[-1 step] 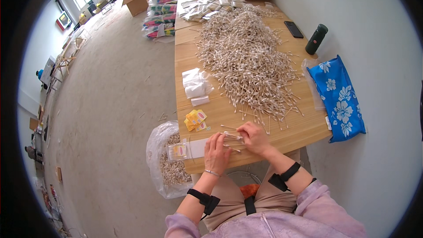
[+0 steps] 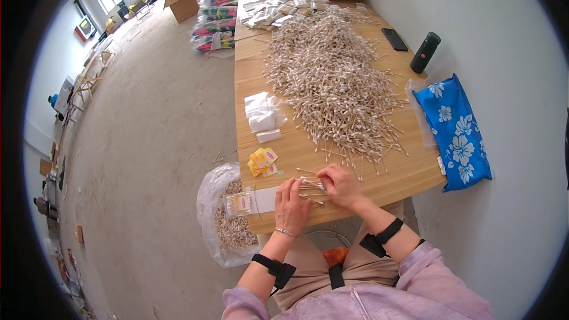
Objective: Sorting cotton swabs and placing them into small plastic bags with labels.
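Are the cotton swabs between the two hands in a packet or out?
Out: bare sticks and white tips of the cotton swabs show between the left hand and right hand, with no packet around them.

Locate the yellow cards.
In the head view, the yellow cards lie near the left edge of the table, between the white stack and the swab-filled packet.

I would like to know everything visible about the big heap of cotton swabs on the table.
The heap of cotton swabs spreads lengthwise along the wood-look table. Its thin, pale-brown sticks look wooden, with white, fluffy-looking tips. The swabs lie loose, crossing in all directions, with strays around the edges. Its far end meets a pile of small whitish packets. Neither hand touches the main heap.
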{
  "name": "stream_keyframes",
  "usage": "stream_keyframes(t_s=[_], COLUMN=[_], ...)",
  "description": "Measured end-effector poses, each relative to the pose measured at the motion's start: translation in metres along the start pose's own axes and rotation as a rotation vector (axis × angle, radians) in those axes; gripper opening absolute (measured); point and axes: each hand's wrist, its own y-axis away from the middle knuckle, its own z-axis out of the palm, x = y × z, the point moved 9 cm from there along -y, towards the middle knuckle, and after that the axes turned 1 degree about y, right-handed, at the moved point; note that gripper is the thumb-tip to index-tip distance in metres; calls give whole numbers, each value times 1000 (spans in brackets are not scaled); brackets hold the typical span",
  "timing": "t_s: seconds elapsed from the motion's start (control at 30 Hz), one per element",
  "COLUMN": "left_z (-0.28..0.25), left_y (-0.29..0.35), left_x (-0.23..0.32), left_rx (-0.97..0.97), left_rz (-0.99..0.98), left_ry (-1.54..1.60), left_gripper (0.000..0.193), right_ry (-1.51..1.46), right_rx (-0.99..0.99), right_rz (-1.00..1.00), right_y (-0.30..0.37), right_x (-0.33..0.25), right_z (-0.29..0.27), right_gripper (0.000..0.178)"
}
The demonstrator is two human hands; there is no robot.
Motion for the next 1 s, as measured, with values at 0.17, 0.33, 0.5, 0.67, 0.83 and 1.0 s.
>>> stream_keyframes(t_s=[0.17,0.33,0.5,0.67,0.83,1.0], left_z=[1,7,2,8,21,5], left_y=[-1,-3,-11,-21,-10,-14], left_x=[1,11,5,-3,-26,-14], left_rx=[-35,-94,-69,-29,25,-52], left_rz=[13,128,46,-166,-402,-346], left_ry=[-54,-250,-30,416,752,577], left_gripper=[61,53,32,18,14,13], right_ry=[-119,-233,-497,-877,-960,-955], right_rx=[136,123,20,-105,-172,-86], right_rz=[91,322,467,576,573,483], right_y=[-2,6,12,17,16,6], right_x=[16,47,58,43,22,9], right_z=[-6,-4,12,32,39,20], right_gripper=[7,12,13,13,11,8])
